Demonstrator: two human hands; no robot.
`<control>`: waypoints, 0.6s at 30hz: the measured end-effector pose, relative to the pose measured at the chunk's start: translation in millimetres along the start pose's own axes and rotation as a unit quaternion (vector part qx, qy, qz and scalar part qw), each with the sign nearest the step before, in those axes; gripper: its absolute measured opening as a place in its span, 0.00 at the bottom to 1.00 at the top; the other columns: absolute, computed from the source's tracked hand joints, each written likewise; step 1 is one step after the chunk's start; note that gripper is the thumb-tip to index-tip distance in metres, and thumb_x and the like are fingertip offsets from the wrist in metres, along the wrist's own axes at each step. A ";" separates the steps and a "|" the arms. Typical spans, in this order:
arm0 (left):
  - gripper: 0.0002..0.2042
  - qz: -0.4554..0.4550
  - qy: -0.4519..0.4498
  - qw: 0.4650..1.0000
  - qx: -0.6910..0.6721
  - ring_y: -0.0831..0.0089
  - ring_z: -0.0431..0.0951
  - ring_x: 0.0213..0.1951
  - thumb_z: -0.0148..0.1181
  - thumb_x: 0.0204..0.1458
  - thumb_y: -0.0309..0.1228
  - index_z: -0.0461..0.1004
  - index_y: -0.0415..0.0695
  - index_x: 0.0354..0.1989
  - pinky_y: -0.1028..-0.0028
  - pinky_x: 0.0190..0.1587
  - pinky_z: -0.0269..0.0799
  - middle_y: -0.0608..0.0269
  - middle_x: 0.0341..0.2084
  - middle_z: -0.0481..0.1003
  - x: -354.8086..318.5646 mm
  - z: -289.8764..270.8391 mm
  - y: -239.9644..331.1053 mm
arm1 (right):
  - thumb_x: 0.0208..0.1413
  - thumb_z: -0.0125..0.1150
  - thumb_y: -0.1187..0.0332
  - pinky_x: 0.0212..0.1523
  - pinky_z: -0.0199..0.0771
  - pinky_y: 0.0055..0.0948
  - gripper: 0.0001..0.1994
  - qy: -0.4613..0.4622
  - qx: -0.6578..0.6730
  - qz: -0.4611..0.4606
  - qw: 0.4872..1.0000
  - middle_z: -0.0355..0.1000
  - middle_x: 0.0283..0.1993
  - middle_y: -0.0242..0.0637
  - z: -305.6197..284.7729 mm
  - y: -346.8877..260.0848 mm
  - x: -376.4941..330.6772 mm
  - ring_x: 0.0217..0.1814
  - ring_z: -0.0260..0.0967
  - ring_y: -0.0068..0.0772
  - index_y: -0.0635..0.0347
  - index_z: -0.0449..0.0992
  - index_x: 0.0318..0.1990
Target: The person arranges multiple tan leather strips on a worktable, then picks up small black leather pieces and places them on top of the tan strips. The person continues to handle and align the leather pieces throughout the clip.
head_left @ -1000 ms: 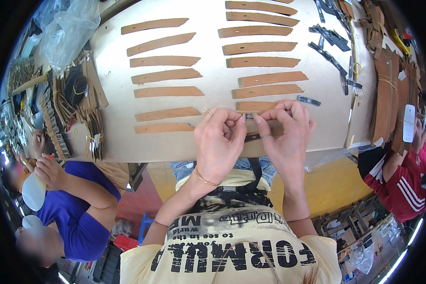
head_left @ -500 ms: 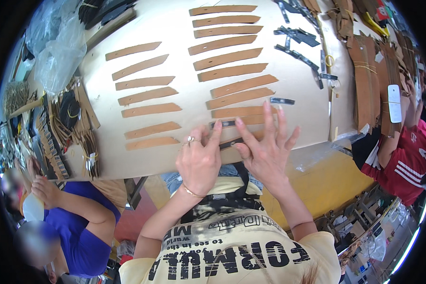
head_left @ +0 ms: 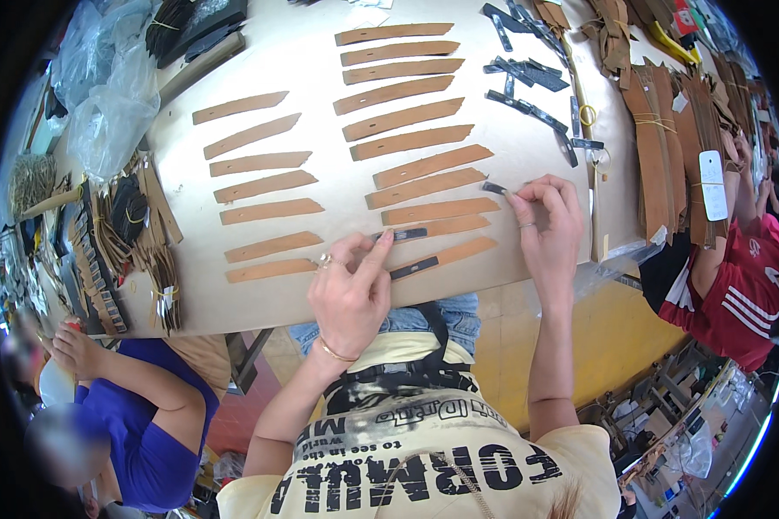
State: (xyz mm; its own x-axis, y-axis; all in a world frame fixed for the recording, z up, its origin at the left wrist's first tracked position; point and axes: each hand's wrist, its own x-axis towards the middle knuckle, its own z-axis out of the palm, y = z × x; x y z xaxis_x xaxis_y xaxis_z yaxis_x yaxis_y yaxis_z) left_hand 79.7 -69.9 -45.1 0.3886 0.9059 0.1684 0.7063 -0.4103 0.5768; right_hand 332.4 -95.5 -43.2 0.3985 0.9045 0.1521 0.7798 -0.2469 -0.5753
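Note:
Two columns of tan leather straps (head_left: pixel 441 211) with slanted ends lie across the table. My left hand (head_left: pixel 350 290) has its index fingertip pressed on a short black strip (head_left: pixel 409 233) lying over the left part of one strap; the other fingers are curled in. Just nearer, another black strip (head_left: pixel 415 268) lies on the nearest strap (head_left: pixel 467 252) of the right column. Thumb and fingers of my right hand (head_left: pixel 550 216) pinch one end of a third short black strip (head_left: pixel 493 187), to the right of the straps.
More black strips (head_left: pixel 528 73) lie in a loose pile at the far right. Bundled brown straps (head_left: pixel 662 147) are beyond the table's right side. Bundled pieces (head_left: pixel 134 212) and clear plastic bags (head_left: pixel 108 112) crowd the left. Co-workers sit at left (head_left: pixel 151 424) and right (head_left: pixel 727 285).
My right hand has moved right from the near straps and now pinches the black strip that lay loose there. The left fingertip stays on its strip, slightly left and lower in view.

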 end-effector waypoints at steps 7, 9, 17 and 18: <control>0.23 -0.017 0.021 0.972 -0.234 0.66 0.79 0.36 0.73 0.40 0.25 0.80 0.44 0.49 0.71 0.37 0.74 0.62 0.41 0.77 19.3 -13.7 19.5 | 0.47 0.66 0.74 0.39 0.68 0.33 0.10 0.079 -0.074 -0.332 0.937 0.78 0.41 0.34 -19.0 -25.2 -28.4 0.40 0.75 0.33 0.55 0.80 0.39; 0.23 0.003 -0.036 0.967 -0.252 0.65 0.80 0.37 0.75 0.40 0.28 0.80 0.42 0.48 0.70 0.39 0.74 0.60 0.40 0.78 24.0 -19.2 21.4 | 0.47 0.65 0.73 0.38 0.68 0.31 0.10 0.064 -0.028 -0.371 0.926 0.78 0.40 0.34 -18.4 -36.4 -30.2 0.39 0.76 0.32 0.55 0.80 0.40; 0.11 -0.034 0.007 0.949 -0.312 0.71 0.80 0.29 0.72 0.41 0.19 0.83 0.42 0.35 0.77 0.30 0.73 0.62 0.31 0.80 21.6 -21.7 16.4 | 0.42 0.71 0.75 0.35 0.71 0.29 0.13 -0.035 0.218 -0.276 0.936 0.79 0.37 0.34 4.3 -53.2 -14.9 0.35 0.76 0.31 0.57 0.80 0.39; 0.11 -0.023 0.026 0.955 -0.295 0.71 0.80 0.29 0.73 0.41 0.19 0.83 0.42 0.34 0.77 0.30 0.73 0.62 0.31 0.80 19.6 -21.8 15.8 | 0.42 0.71 0.75 0.35 0.71 0.29 0.14 -0.032 0.220 -0.277 0.935 0.79 0.36 0.34 5.7 -54.4 -14.8 0.35 0.76 0.31 0.57 0.80 0.39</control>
State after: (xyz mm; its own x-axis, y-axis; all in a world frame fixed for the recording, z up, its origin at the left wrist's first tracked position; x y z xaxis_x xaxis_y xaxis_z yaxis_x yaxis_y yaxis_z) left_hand 85.6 -56.3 -15.3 0.3235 0.9322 0.1625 0.2604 -0.2528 0.9318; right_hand 281.3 -93.5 -18.7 -0.0486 0.8738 0.4838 0.5776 0.4197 -0.7001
